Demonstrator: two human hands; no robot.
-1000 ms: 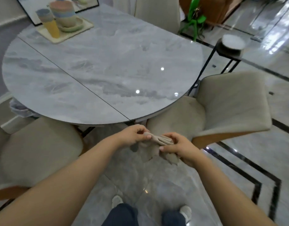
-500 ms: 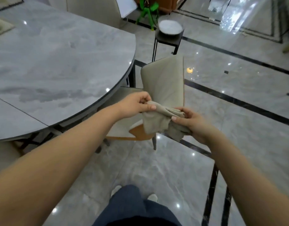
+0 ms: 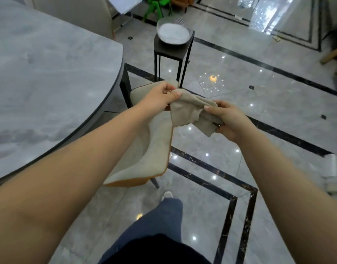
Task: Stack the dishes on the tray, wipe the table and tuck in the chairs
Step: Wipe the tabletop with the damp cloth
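Cloth (image 3: pixel 190 111) between left hand (image 3: pixel 160 96), right hand (image 3: pixel 228 119)

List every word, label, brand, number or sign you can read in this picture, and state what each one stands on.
None: no readable text shows anywhere.
The cloth, held by the left hand and right hand, is plain.
The table, chair and bowl bear no lettering.

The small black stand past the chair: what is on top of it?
A shallow oval bowl sits on the small black stand, its inside pale and white. Whether that is contents or just the bowl's surface cannot be told. Most of the stand's top is covered by the bowl.
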